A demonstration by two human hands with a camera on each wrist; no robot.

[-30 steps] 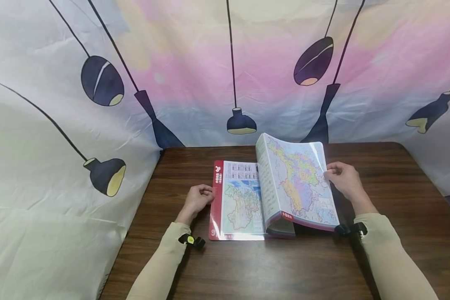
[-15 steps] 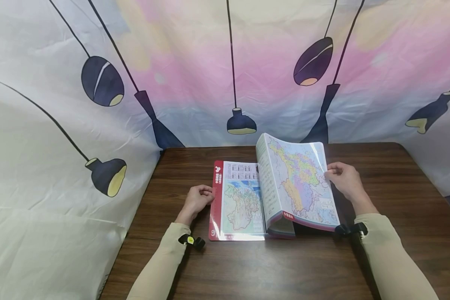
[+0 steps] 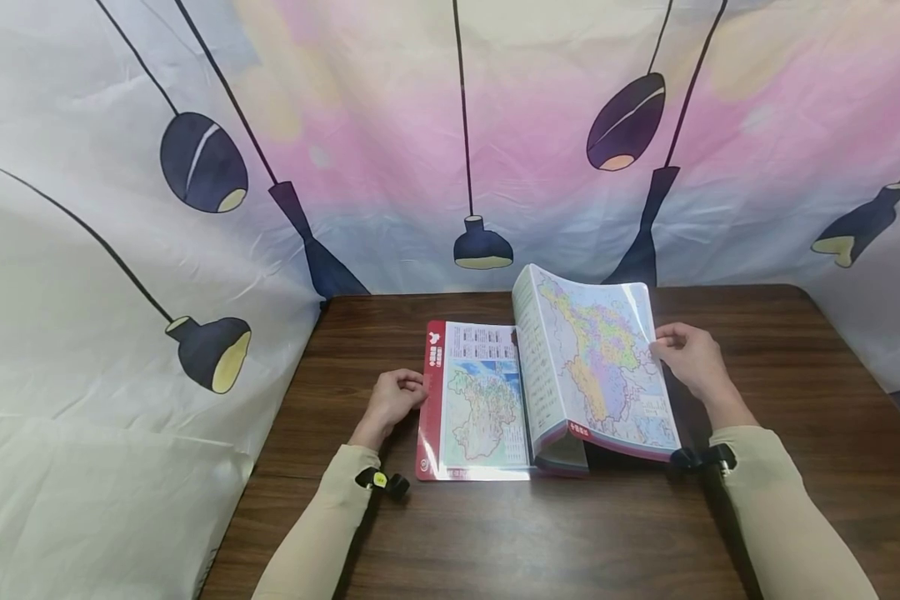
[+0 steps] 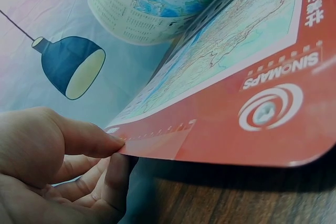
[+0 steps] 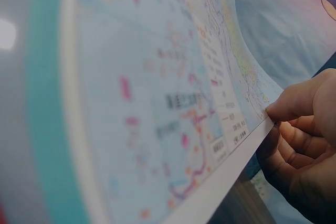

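- Atlas [image 3: 540,387] open on the table [image 3: 540,533], lying about midway between the left and right edges and nearer the far edge than the near one.
- Left cover [image 3: 437,400] red along its border, flat against the wood in the head view, with a pale map printed on the inside face; seen lifted a little off the wood at its outer corner in the left wrist view.
- Left hand [image 3: 394,398] at the outer edge of that cover, about halfway along it; fingers curled, thumb on top of the red edge and fingertips [image 4: 116,167] tucked beneath, so pinching the cover lightly.
- Stack of pages [image 3: 596,367] raised off the right half, bowed upward and leaning toward the left, with a coloured map facing up and the thick fore-edge showing at the near end.
- Right hand [image 3: 688,358] at the outer right edge of the raised pages, thumb over the top sheet and curled fingers [image 5: 294,153] under it, gripping the sheaf and holding it clear of the table.
- Cream sleeves on both forearms, each with a small black clip [image 3: 384,481] at the wrist.
- Printed cloth [image 3: 120,333] with dark hanging lamps on pink, blue and white, standing behind the far edge and down the left side of the table.
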